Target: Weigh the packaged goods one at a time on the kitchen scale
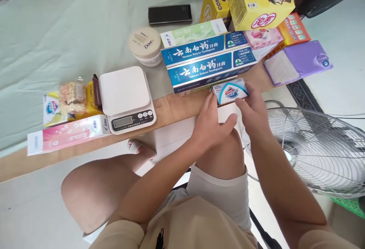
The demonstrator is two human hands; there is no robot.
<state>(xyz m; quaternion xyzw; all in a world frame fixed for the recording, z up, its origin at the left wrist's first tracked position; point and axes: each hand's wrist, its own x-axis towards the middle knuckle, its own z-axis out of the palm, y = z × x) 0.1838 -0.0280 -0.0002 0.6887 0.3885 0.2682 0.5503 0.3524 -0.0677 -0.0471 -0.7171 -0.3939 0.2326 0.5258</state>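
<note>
A white and blue soap box is at the table's front edge, just in front of the toothpaste boxes. My right hand grips its right end, with the thumb on the front face. My left hand has its fingers at the box's left end, while its thumb sticks out away from it; some of those fingertips are hidden. Two blue toothpaste boxes lie side by side behind the soap. To the left stands a white kitchen scale with a bare platform and a blank display.
Behind are a Dove jar, a phone, a green box and yellow boxes. A purple pack lies right. A pink box and packaged snacks sit left. A fan stands beside my right arm.
</note>
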